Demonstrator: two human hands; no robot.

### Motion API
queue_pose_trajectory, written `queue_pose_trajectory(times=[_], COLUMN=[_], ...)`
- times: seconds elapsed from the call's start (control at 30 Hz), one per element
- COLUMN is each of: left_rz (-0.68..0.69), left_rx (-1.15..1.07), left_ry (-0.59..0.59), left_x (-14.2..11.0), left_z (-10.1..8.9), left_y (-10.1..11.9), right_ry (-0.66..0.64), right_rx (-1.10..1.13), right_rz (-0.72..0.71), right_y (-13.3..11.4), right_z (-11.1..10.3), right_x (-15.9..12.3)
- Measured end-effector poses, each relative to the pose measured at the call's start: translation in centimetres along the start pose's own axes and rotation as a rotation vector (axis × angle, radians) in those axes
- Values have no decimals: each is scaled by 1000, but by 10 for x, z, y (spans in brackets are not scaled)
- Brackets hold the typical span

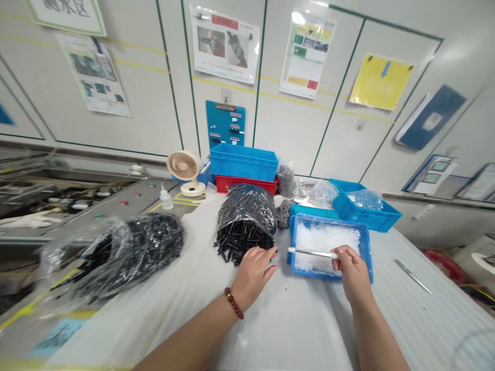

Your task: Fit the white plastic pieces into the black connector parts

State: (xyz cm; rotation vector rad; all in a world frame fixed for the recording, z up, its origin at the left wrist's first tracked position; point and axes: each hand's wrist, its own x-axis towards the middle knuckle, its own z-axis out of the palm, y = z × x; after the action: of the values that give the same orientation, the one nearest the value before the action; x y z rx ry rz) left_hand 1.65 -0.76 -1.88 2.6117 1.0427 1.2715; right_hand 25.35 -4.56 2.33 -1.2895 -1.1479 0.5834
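Around the work: a heap of black plastic rods [244, 246] spills from the mouth of a transparent bag [245, 216], directly ahead of the left hand. A second, fuller bag of black pieces [133, 252] lies on its side further left. Both rest on a white-sheeted table [294, 335].

Behind the heap, a blue crate [243, 162] sits on a red crate [245, 184]. Beside them stand a small desk fan [183, 167] and a dropper bottle [166, 198]. To the right, a second blue crate [365, 210] holds crumpled plastic film [365, 200]. A thin metal blade or ruler [412, 276] lies well apart at the table's right side. A teal lid or tray [314, 211] sits just behind the working tray, partly hidden by it.

Hands: the left hand [253, 275] lies palm down and open on the sheet, fingertips [273, 251] just beside the rods, a dark red bead bracelet [233, 303] on the wrist. The right hand [350, 273] is closed on a white rod [311, 253], pinching it near one end. The rod lies roughly level above a blue tray [368, 252] filled with white granular material [323, 241], its dark tip reaching over the tray's left rim.
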Motion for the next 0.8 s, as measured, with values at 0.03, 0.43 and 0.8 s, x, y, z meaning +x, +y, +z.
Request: queue_pose_trajectory(times=[0.03, 0.43, 0.8], left_rz=[7, 112, 158], left_rx=[13, 51, 10], left_ry=[-24, -150, -147], left_x=[0, -7, -9], left_z=[0, 13, 12], left_y=[-1, 2, 17], right_ry=[-58, -280, -482], right_rx=[-49, -317, -447], right_rz=[-14, -186, -421], right_y=[-2, -6, 5], right_z=[2, 24, 56], right_x=[-2, -22, -43])
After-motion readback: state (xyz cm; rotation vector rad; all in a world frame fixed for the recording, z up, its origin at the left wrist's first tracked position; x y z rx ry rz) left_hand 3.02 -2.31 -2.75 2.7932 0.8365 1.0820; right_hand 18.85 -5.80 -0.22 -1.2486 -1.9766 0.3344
